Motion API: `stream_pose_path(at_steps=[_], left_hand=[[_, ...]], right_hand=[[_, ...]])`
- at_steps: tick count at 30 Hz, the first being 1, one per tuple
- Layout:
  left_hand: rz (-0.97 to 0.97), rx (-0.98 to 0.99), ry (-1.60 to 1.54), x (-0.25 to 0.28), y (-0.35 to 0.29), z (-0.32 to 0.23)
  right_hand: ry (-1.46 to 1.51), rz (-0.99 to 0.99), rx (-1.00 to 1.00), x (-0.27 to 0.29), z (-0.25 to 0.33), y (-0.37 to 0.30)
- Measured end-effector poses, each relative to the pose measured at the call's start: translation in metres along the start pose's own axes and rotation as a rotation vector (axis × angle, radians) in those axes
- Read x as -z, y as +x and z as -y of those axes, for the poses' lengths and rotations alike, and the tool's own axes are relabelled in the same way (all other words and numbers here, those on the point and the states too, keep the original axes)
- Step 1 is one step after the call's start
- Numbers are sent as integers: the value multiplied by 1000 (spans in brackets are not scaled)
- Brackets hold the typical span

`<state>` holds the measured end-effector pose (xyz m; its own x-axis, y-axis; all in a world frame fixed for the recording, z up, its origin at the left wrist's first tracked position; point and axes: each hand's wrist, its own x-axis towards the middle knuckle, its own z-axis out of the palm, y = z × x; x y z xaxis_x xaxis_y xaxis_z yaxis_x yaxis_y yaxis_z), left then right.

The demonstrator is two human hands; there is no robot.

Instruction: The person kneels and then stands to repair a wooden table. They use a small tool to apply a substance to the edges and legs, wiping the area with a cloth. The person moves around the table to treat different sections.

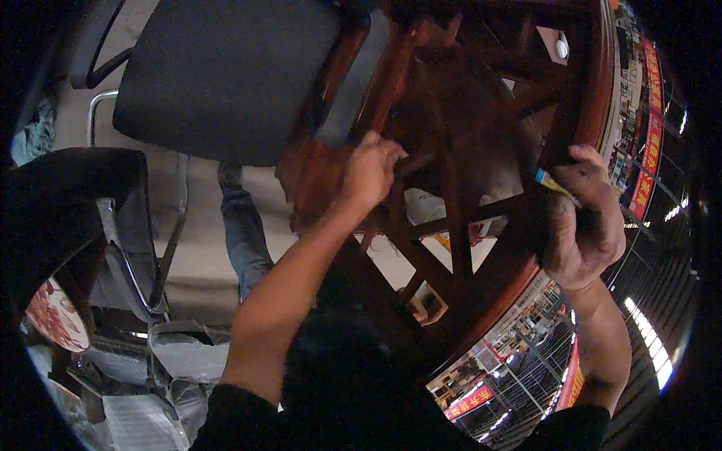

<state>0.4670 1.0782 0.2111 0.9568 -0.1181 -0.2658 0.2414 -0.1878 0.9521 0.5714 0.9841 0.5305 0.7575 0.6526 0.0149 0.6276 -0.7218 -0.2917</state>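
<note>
A dark reddish-brown wooden frame with crossing slats (444,161) fills the middle and right of the view. My left hand (370,171) is at its left side, fingers curled together against the wood; what they hold, if anything, is hidden. On the right, my right hand (583,225) is closed round a small, slim blue-and-yellow object (553,183), with thumb and fingers near the thick curved rim (594,98) of the frame. Most of that object is covered by the fingers, so its kind cannot be told.
A black chair (226,83) stands at the upper left, and another chair with a metal frame (169,248) is below it. A leg in jeans (244,225) shows between them. Plastic-wrapped items (188,353) lie lower left. Red banners (650,135) hang at the far right.
</note>
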Motion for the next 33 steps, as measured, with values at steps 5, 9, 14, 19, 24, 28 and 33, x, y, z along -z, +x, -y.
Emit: stream_pose_path(at_steps=[5,9,14,19,24,28,33], left_hand=[[-80,171,-223,15,-21,10],[-264,240,-395,11,8,2],[-248,14,-324,3,13,-60],[-45,-61,-109,17,-29,-12],[5,54,-154,34,-53,-4],[-141,257,-318,35,-56,1],[-29,550,-539,55,-47,7]], right_hand=[[54,89,-30,4,4,-3],[34,97,-67,4,7,1],[-6,96,-79,3,7,-1],[-51,119,-113,7,13,-1],[-32,97,-98,4,13,0],[-68,59,-92,1,15,8],[-63,77,-98,3,17,13]])
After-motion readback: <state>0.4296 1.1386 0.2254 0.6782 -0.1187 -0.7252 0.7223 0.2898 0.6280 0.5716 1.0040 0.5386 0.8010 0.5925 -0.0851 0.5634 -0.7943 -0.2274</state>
